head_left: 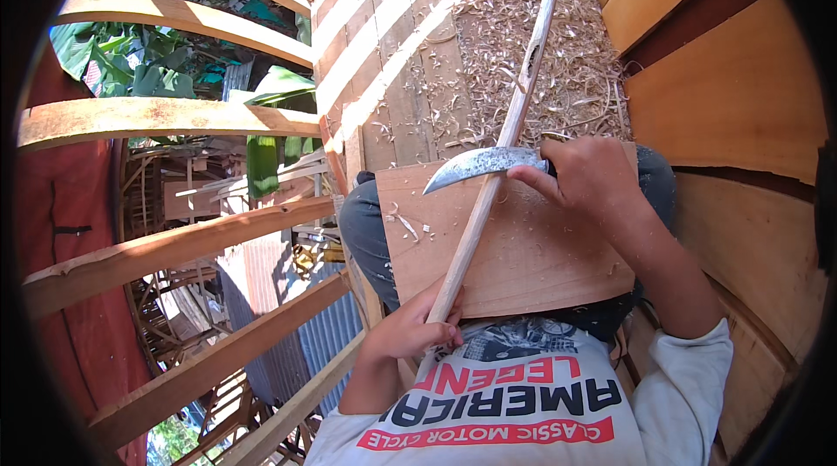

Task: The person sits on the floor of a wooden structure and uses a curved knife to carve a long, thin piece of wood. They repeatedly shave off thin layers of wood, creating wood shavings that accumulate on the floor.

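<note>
A long pale wooden stick (514, 117) slants from my lap up toward the far right of the floor. Its near end is gripped by my left hand (417, 326), fingers wrapped round it close to my shirt. My right hand (588, 174) is closed on the handle of a knife (479, 164) with a curved, spotted grey blade. The blade lies across the stick about midway, its tip pointing left; my right thumb stretches along the blade's base. Beneath them, a flat wooden board (540, 248) rests over my legs. Most of the knife's handle is hidden in my fist.
Curled wood shavings (575, 74) cover much of the plank floor (392, 82) ahead. A wooden plank wall (732, 91) rises close on my right. On my left stand open wooden rails (174, 244), with corrugated metal sheets (323, 340) below and a red cloth (70, 274) at the far left.
</note>
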A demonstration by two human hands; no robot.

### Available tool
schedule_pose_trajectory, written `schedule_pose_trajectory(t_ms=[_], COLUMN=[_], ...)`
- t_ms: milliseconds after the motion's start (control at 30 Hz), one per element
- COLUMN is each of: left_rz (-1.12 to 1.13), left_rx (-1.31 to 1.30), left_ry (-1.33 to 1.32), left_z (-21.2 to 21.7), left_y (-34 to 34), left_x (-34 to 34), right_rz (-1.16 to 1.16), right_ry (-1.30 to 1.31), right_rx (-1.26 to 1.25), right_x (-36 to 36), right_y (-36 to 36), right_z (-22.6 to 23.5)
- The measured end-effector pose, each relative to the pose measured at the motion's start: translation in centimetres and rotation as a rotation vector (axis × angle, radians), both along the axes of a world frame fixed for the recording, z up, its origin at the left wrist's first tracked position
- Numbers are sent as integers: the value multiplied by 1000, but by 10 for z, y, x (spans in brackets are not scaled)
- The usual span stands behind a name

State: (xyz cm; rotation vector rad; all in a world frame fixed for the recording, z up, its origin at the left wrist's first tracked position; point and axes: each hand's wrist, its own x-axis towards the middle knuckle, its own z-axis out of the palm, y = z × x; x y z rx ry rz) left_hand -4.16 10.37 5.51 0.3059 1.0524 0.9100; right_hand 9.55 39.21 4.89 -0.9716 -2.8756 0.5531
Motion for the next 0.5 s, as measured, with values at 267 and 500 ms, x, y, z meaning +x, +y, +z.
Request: schedule_pose_trajectory(t_ms=[267,500], left_rz=[-31,7], left_rx=[-18,0], left_ry=[-5,-49], left_z=[2,4], left_y=[9,4], left_x=[-1,5], right_rz=[157,-71], right_ry=[115,-19], right_rx=[-20,-10], right_x=[5,5], right_y=[-21,1], right_z=[0,-7])
